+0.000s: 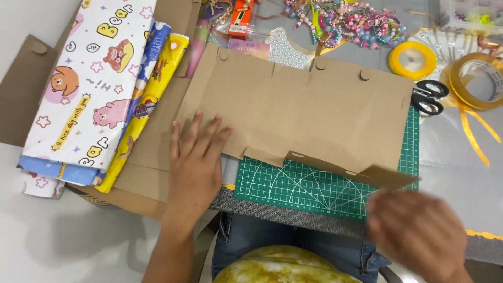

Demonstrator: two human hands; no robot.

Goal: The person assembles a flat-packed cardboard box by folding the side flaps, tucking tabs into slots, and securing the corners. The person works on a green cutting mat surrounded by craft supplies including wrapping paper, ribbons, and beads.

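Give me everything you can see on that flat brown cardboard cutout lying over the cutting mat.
The brown cardboard cutout is an unfolded box blank of plain kraft board, lying flat with faint crease lines dividing it into panels. Small rounded tabs stick out along its far edge; narrow flaps run along the near edge, one lifted at the right. It covers most of the green cutting mat. The left hand presses flat on its left end; the blurred right hand is just below the lifted flap, contact unclear.

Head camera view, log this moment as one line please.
left hand flat on brown cardboard sheet | right hand blurred near its folded flap | green cutting mat under
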